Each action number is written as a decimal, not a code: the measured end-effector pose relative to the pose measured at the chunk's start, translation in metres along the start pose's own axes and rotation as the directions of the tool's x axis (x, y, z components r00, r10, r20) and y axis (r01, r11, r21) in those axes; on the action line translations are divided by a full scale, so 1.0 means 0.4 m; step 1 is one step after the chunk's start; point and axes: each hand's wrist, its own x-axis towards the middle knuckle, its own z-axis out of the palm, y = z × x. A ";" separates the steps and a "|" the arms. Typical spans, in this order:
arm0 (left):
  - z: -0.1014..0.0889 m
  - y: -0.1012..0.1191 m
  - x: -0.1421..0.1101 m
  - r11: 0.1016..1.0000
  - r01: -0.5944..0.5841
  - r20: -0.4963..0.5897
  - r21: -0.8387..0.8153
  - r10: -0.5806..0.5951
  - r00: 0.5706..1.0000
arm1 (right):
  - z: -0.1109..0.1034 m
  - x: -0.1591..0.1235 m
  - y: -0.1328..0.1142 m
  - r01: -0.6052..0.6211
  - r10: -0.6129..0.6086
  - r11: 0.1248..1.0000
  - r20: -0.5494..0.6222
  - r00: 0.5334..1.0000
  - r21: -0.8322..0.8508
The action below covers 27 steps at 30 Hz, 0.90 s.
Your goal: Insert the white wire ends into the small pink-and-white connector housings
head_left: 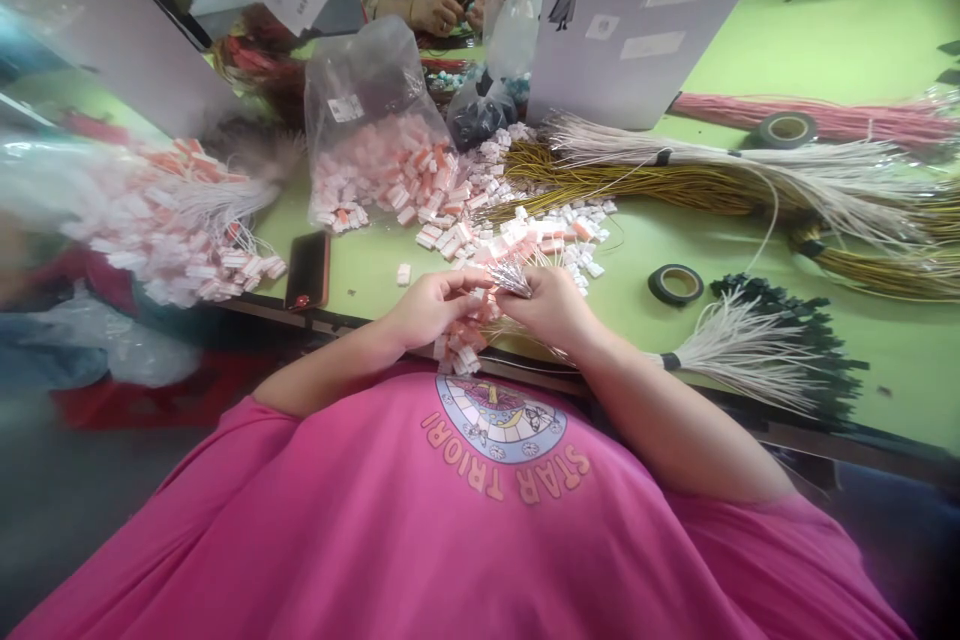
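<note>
My right hand (553,308) is closed round a bundle of thin wires whose silvery crimped ends (511,277) point up out of the fist toward the left. Facing it, my left hand (441,304) has its thumb and fingers pinched together at those ends; what lies between its fingertips is too small to make out. Below the hands, white and orange connector housings (459,345) hang at the table's front edge. Just beyond them spreads a loose pile of white and orange housings (450,230), and a single housing (403,274) lies left of it.
A clear plastic bag (364,80) of housings stands behind the pile. A phone (308,270) and more wired housings (180,240) lie left. Rightward are a tape roll (676,284), a white wire bundle (739,340) and yellow wires (645,182). A co-worker's hands (442,12) work opposite.
</note>
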 end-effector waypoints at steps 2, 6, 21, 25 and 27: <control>0.001 0.000 -0.001 1.000 0.006 0.001 0.012 -0.006 1.000 | 0.001 0.000 0.001 0.007 -0.006 1.000 0.007 1.000 -0.016; 0.008 -0.005 -0.002 0.991 -0.057 -0.011 0.122 0.059 0.998 | 0.007 0.000 0.005 0.034 -0.034 0.997 0.003 0.999 -0.066; 0.007 -0.020 -0.006 0.962 -0.144 -0.047 0.233 0.160 0.986 | -0.001 0.007 0.003 -0.021 0.013 0.998 0.132 0.991 0.056; 0.013 -0.023 -0.007 0.966 -0.116 0.024 0.231 0.113 0.993 | 0.009 0.002 0.003 0.001 -0.009 0.998 0.137 0.991 0.059; 0.012 -0.019 -0.008 0.929 -0.173 0.027 0.326 0.174 0.984 | 0.010 0.001 0.003 0.013 -0.019 0.999 0.142 0.990 0.045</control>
